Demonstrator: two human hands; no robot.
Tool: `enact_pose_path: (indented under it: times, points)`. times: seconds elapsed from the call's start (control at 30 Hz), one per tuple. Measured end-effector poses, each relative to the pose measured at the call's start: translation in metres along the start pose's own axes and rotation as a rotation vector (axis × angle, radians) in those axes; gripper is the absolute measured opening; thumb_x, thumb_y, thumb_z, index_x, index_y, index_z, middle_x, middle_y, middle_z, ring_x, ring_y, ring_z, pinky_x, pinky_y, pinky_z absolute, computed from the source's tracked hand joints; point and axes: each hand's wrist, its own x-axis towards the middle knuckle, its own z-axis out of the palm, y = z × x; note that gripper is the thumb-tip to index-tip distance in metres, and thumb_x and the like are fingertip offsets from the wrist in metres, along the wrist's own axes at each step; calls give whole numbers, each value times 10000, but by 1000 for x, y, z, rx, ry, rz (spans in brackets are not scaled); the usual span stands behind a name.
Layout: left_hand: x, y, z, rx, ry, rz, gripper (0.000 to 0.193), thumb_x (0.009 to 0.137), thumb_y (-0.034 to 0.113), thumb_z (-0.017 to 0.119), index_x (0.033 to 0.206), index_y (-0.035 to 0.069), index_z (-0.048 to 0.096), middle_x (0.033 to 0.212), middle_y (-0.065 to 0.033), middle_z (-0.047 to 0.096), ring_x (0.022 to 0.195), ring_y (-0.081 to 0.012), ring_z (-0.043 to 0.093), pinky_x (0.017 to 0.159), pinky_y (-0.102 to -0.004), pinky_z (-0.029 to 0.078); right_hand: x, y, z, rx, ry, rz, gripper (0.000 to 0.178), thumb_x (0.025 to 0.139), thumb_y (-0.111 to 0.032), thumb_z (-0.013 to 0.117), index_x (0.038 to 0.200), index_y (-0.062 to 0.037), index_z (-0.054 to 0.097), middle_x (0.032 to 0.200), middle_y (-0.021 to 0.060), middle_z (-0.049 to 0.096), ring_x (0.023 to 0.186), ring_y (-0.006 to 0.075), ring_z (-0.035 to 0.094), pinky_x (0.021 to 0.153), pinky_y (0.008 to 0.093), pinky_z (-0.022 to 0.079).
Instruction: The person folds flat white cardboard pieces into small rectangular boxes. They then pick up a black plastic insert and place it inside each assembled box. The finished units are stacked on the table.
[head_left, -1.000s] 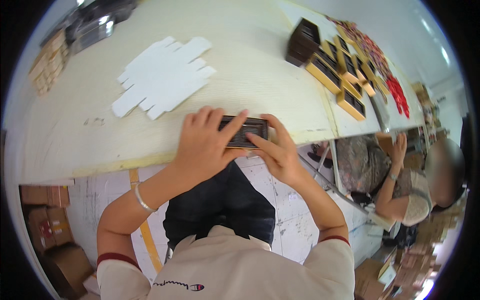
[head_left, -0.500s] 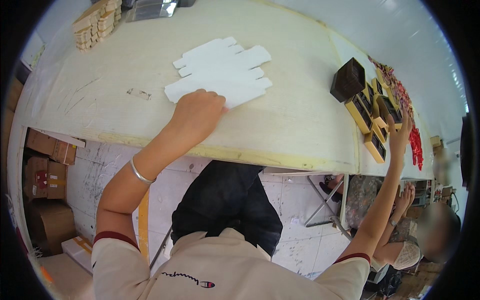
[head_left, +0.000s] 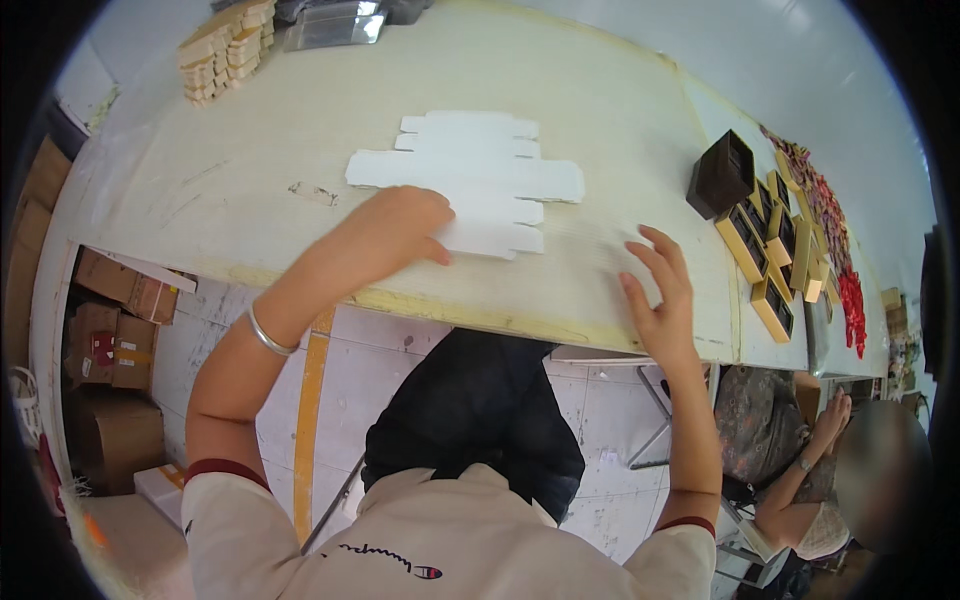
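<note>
A flat white cardboard box blank (head_left: pixel 480 170) with notched flaps lies on the table before me. My left hand (head_left: pixel 400 225) rests over its near left part, thumb and fingers apart, with nothing gripped between them; some fingers are hidden under the hand. My right hand (head_left: pixel 662 295) hovers above the table's front area, right of the blank, fingers spread and holding nothing. Farther right is a group of gold boxes (head_left: pixel 741 243) with dark insides. Beside them stands a dark brown open-topped container (head_left: pixel 722 172).
At the far left are stacked pale wooden-looking pieces (head_left: pixel 225 55) and a clear plastic sheet (head_left: pixel 335 25). Red and multicoloured small items (head_left: pixel 852 310) line the right side. Another person (head_left: pixel 800 490) sits at the right. Cardboard boxes (head_left: pixel 115 340) fill the shelf below left.
My right hand has come back left from the gold boxes, empty. The white blank has turned to lie squarer to me, and my left hand's thumb has moved away from its fingers.
</note>
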Motion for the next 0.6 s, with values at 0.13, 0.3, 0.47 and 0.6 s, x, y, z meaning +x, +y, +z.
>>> enact_pose_path:
  times: [0.13, 0.3, 0.47, 0.6]
  points:
    - [8, 2, -22, 12, -59, -54, 169, 793, 98, 635, 913, -21, 631, 878, -174, 646, 832, -339, 621, 779, -378, 494, 3, -9, 24, 121, -58, -13, 307, 802, -26, 680, 1103, -5, 618, 1238, 192, 540, 1118, 350, 541, 930, 377, 449]
    - [9, 20, -37, 315, 364, 36, 183, 796, 26, 595, 960, -2, 673, 900, -144, 690, 773, -294, 667, 674, -340, 543, -3, -26, 17, 2, 144, -135, 382, 787, -32, 694, 1154, -1, 592, 1293, 220, 500, 1138, 351, 533, 941, 410, 446]
    - [-11, 94, 11, 276, 530, 461, 129, 739, 32, 664, 867, 48, 667, 785, -68, 664, 748, -246, 672, 626, -332, 557, -25, -52, -5, -258, 196, -482, 478, 703, -50, 742, 1158, -26, 595, 1095, 173, 620, 972, 297, 607, 836, 390, 469]
    - [-12, 100, 48, -93, 130, 281, 85, 779, 45, 661, 855, 43, 623, 764, -85, 626, 693, -220, 640, 594, -319, 513, -56, -43, 5, -26, 3, -181, 380, 724, -49, 731, 1083, -30, 609, 780, 84, 614, 702, 245, 569, 663, 336, 446]
